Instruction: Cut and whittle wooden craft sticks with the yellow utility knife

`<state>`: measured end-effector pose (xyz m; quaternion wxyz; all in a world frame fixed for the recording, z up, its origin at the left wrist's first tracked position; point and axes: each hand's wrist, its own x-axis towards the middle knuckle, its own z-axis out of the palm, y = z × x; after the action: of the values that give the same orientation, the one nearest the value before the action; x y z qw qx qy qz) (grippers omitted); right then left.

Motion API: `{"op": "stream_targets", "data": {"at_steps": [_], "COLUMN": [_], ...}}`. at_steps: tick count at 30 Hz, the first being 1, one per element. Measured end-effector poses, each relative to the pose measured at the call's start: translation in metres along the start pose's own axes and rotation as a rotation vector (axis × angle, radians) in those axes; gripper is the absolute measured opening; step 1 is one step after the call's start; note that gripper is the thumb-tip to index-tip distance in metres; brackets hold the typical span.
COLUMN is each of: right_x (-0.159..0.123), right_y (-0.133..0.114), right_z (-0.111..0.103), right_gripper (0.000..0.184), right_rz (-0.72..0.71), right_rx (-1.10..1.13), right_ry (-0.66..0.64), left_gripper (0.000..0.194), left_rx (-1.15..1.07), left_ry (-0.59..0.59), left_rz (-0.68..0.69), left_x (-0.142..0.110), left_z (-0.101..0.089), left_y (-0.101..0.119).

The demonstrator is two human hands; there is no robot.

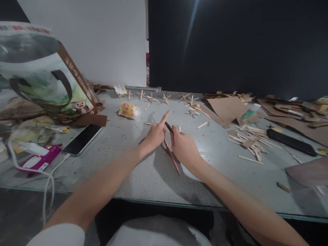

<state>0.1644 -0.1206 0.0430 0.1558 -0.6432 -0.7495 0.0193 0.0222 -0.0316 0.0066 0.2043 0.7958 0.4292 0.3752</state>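
My right hand (183, 143) is closed around a slim dark tool (168, 126) that points up and left toward my other hand; its exact kind is unclear. Close beside it, my left hand (155, 135) has its index finger stretched out and the other fingers curled in. Whatever those curled fingers hold is hidden. A thin red patterned rod, like a pencil (173, 159), slants from between my hands toward the table's front. Whether a hand touches its upper end, I cannot tell. Pale wooden sticks (148, 123) show at the left hand's edge.
Several crossed-stick stars (165, 99) stand along the back of the grey table (143, 177). Loose sticks (252, 143), cardboard (225, 109), a glue tube (250, 112) and a black long object (292, 141) lie right. Leftward are a wrapped snack (129, 111), phone (83, 139), purple power strip (42, 159) and large bag (48, 75).
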Motion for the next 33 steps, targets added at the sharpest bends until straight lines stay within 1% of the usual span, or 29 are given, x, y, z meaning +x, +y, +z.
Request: {"op": "stream_targets", "data": {"at_steps": [5,8,10,13,16,18,19,21,22,23,24,26,28,29,31,33], "right_x": [0.0,0.002,0.003,0.002,0.001,0.001,0.0,-0.003,-0.005,-0.007,-0.008,-0.01,-0.008,-0.006,-0.002,0.002], "right_y": [-0.001,0.002,0.002,0.0,-0.004,-0.005,-0.006,-0.005,-0.004,-0.003,-0.002,0.003,0.009,0.013,0.021,0.028], "right_z": [0.0,0.002,0.003,0.002,-0.001,-0.003,-0.004,-0.006,-0.007,-0.008,-0.009,-0.009,-0.009,-0.009,-0.007,-0.004], "right_gripper": [0.035,0.03,0.028,0.029,0.03,0.031,0.032,0.034,0.035,0.036,0.037,0.037,0.034,0.033,0.032,0.032], "right_rz": [0.005,-0.019,-0.028,-0.005,0.003,-0.002,-0.001,0.003,0.0,-0.008,-0.02,-0.051,-0.059,-0.055,-0.034,-0.018], "right_rx": [0.03,0.072,0.082,0.052,0.036,0.041,0.045,0.066,0.089,0.121,0.162,0.246,0.304,0.319,0.339,0.359], "right_ry": [0.009,0.004,-0.004,-0.012,-0.028,-0.04,-0.045,-0.046,-0.038,-0.022,0.002,0.072,0.147,0.175,0.212,0.237], "left_gripper": [0.077,0.076,0.077,0.078,0.079,0.081,0.081,0.077,0.072,0.068,0.067,0.067,0.069,0.071,0.076,0.072], "left_rx": [-0.02,-0.018,-0.032,-0.07,-0.102,-0.095,-0.075,-0.014,0.015,0.024,0.001,-0.061,-0.094,-0.165,-0.295,-0.395], "left_ry": [0.001,0.014,0.025,0.034,0.02,0.001,-0.002,0.036,0.108,0.211,0.285,0.317,0.305,0.262,0.155,0.071], "left_rz": [0.017,0.017,0.017,0.013,-0.001,0.0,-0.002,-0.039,-0.112,-0.213,-0.269,-0.262,-0.239,-0.208,-0.178,-0.201], "left_x": [-0.001,0.0,0.001,0.002,0.002,0.003,0.005,0.01,0.013,0.017,0.019,0.023,0.022,0.021,0.017,0.012], "left_z": [-0.003,-0.003,-0.001,0.004,0.01,0.01,0.008,-0.003,-0.011,-0.021,-0.031,-0.046,-0.049,-0.046,-0.034,-0.02], "left_y": [0.002,0.001,-0.002,-0.004,-0.004,-0.005,-0.007,-0.016,-0.022,-0.028,-0.034,-0.042,-0.042,-0.039,-0.03,-0.022]}}
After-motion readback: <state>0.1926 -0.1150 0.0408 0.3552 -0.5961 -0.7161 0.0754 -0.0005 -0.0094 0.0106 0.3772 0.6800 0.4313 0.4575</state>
